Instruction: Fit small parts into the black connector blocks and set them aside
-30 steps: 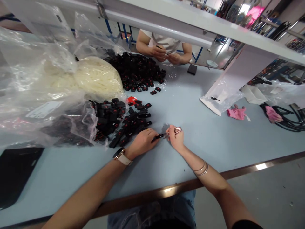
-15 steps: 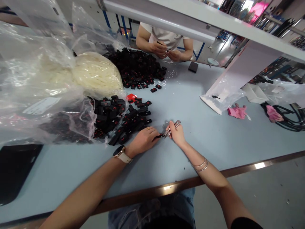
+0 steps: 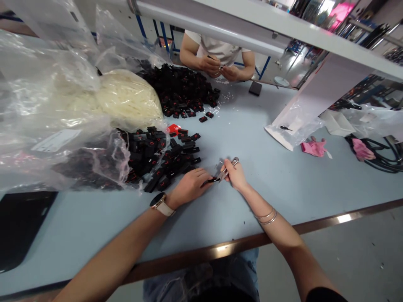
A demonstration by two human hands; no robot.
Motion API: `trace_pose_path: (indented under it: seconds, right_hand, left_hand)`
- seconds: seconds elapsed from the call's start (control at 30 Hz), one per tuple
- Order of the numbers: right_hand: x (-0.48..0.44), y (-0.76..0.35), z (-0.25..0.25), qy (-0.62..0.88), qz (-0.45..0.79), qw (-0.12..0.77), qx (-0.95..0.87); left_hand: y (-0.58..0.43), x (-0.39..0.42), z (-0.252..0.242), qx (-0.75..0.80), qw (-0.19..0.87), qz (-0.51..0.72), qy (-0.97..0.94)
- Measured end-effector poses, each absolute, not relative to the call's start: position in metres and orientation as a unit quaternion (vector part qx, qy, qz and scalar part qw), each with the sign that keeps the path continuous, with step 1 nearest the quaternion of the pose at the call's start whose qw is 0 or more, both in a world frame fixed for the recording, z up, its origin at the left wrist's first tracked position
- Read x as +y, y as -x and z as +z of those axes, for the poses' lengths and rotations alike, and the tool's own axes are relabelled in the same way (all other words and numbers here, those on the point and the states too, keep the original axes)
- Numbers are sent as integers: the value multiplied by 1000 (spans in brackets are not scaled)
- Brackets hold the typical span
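Left hand (image 3: 192,183) pinches a small black part (image 3: 214,180), which points toward the right hand (image 3: 235,174), clasped on scissor-like metal snips (image 3: 222,175). From my remote seat, I judge the part light, stiff and perhaps slick, best held by its sides, clear of the tips. Loose black pieces (image 3: 179,158) lie just beyond on the blue table (image 3: 270,184).

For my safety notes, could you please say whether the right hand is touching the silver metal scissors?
Touching: the head view shows the right hand closed around the scissors, with blades and handle loop showing past its grip.
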State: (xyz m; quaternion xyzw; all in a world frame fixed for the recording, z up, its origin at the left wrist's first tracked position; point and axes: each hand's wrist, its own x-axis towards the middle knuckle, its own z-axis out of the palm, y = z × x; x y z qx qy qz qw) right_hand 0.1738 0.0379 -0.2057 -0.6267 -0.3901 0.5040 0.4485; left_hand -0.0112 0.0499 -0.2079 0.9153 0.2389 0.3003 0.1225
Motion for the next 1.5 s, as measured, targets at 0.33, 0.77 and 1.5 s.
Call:
trace_pose_path:
  seconds: [0.33, 0.77, 1.5]
  right_hand:
    - [37, -173, -197, 604, 535, 460, -370]
    - [21, -163, -190, 618, 409, 517, -428]
    - [17, -164, -188, 642, 377, 436, -505]
  left_hand:
    - [11, 51, -208, 231, 147, 326, -905]
    - [13, 51, -206, 275, 177, 306, -894]
    - [13, 51, -210, 237, 115, 296, -918]
